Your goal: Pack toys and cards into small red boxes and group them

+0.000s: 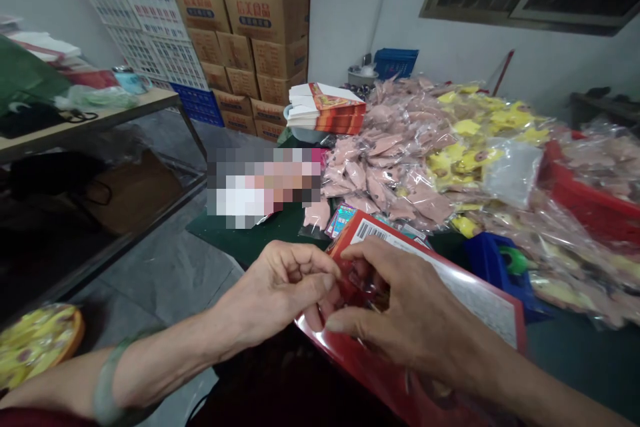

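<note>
A glossy red box (480,278) with a white printed label and a barcode lies slanted in front of me, close to my body. My left hand (295,283) is at its left end, thumb pressed against curled fingers; anything between them is too small to make out. My right hand (400,300) arches over the box, thumb and fingers apart around a shiny, dark patch of its surface. The right thumb comes close to the left fingertips. Small colourful cards (344,219) lie just behind the box, beside a wrapped pink star-shaped piece (317,213).
A large heap of wrapped pink pieces (390,147) and yellow pieces (467,127) covers the green table (240,233). Printed cartons (327,110) stand behind. A blue holder (493,260) and red basket (575,180) are right. Stacked boxes (250,13) line the wall.
</note>
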The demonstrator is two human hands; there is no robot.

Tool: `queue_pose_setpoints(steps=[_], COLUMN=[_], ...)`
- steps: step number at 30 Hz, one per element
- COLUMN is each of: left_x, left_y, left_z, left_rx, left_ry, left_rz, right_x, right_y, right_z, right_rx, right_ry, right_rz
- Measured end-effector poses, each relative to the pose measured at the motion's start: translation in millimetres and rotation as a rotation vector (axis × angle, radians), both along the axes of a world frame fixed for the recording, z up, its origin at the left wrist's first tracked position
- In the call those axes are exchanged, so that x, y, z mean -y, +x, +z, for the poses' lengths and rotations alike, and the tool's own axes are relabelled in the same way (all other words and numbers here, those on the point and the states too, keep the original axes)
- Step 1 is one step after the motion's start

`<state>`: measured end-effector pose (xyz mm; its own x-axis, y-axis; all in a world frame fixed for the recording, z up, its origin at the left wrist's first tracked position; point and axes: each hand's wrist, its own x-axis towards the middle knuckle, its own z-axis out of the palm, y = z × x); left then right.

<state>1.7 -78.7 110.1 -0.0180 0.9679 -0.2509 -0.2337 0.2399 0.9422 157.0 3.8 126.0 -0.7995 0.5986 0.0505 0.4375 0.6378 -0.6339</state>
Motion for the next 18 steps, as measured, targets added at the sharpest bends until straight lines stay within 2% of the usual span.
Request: queue_pose_setpoints(steps=[3,6,10,15,18], left_x=[2.5,5.2,8.4,12.1,13.5], left_y=[-0.9,-1.1,-1.3,-1.0,0.6], left_z=[-2.7,-3.9,-5.0,-9.7,-12.9], left_rx=[0.050,0.084,0.073,0.068,0.033], left_ry=[0.010,0.028,0.031,0.078,0.123], left_rz=[0.010,0.033,0.056,0.072,0.108], right_x=[0.0,-1.5,-1.3,1.5,3.2], right_y=[-0.6,-0.3,3.0,4.6,4.7], right_z=[-0.5,0.3,0.7,-6.9,-11.6], right_rx=[0.121,0.176,0.091,0.017,0.037], right_ry=[0.103,0.068,-0.034,0.012,0.036], right_rz=[-0.067,-0.065,0.020,-0.115,-0.112])
